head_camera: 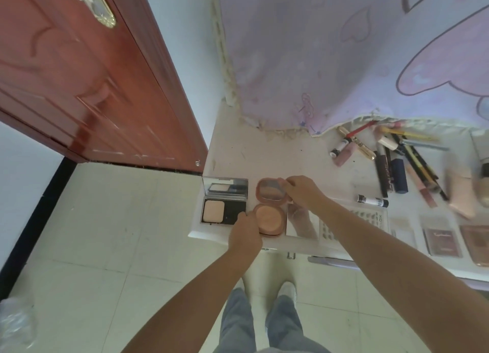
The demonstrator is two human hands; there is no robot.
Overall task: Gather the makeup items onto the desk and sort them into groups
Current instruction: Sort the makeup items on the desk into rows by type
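Note:
A round pink powder compact (270,219) lies open at the left end of the white desk (264,154), its mirrored lid (270,190) tilted up. My left hand (244,231) grips the compact's base at its left rim. My right hand (301,190) pinches the lid's right edge. Just left of it stands an open black square compact (224,211) with its mirror up. A pile of pencils, mascaras and lip tubes (391,162) lies to the right. A black-and-white tube (372,201) lies alone. Flat palettes (444,241) and a lash card (328,228) sit along the front edge.
A red-brown door (79,83) stands open to the left of the desk. A lilac printed cloth (344,56) hangs behind the desk. Beige bottles (465,191) stand at the far right. Tiled floor and my own legs are below. Crumpled plastic (16,323) lies at the bottom left.

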